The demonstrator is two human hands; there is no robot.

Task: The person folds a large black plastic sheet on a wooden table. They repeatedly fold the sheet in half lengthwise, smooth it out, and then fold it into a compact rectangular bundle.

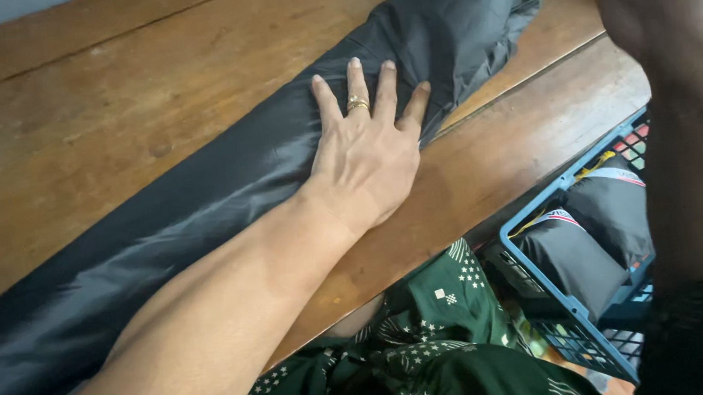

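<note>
Raised right hand (677, 11) blurs; left hand (369, 153) flattens glossy black folded fabric (222, 193).

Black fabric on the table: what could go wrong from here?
1. Only the left hand presses flat on the glossy black fabric; the sheet looks slick and may slide along the wooden table.
2. The right hand is raised, blurred, off the fabric, so the bunched far end could loosen.

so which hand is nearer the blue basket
The right hand. It is raised close to the camera, above the blue basket, its forearm passing just beside the basket's right end. The left hand lies flat on the dark fabric on the table, farther left.
</note>
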